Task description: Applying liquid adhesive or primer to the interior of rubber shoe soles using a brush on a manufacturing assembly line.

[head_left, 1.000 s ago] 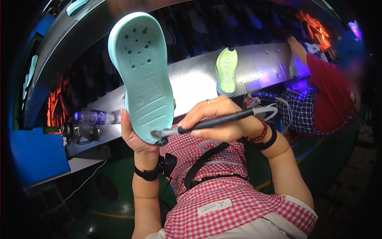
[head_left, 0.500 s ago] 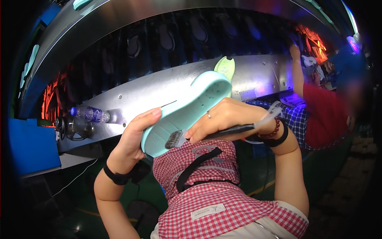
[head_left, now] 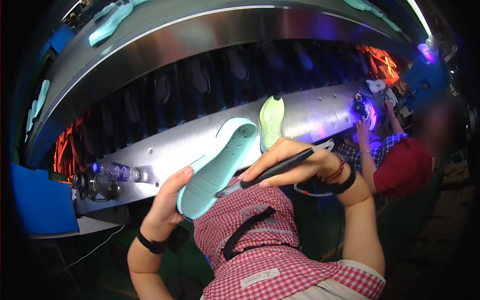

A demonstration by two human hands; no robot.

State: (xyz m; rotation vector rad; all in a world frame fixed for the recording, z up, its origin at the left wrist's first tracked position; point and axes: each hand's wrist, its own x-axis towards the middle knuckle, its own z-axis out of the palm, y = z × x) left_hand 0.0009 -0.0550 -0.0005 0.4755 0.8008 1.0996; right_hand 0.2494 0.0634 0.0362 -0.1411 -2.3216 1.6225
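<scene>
My left hand (head_left: 167, 202) is closed around the heel end of a mint-green shoe sole (head_left: 202, 185), its thumb on the rim. The sole's hollow inner side faces up, and small holes show in its toe part. In my right hand (head_left: 295, 162) is a brush with a black handle (head_left: 282, 166), gripped between thumb and fingers. The brush's head is at the sole's right rim, around the middle of its length; it appears to touch there. Beyond my hands, a yellow-green shoe piece (head_left: 271, 122) lies on the metal shelf (head_left: 312, 117).
A capped water bottle (head_left: 120, 171) and a clear jug (head_left: 102, 189) stand on the shelf's left end, near a blue box (head_left: 45, 207). Above runs a conveyor (head_left: 170, 17) carrying mint soles (head_left: 112, 25). At right, a person in red (head_left: 402, 167) works near a purple-lit lamp (head_left: 427, 52).
The brush head has moved from inside the heel to the sole's right rim, and its handle is tilted more steeply. The view has shifted, showing more conveyor. The co-worker's arm has come down.
</scene>
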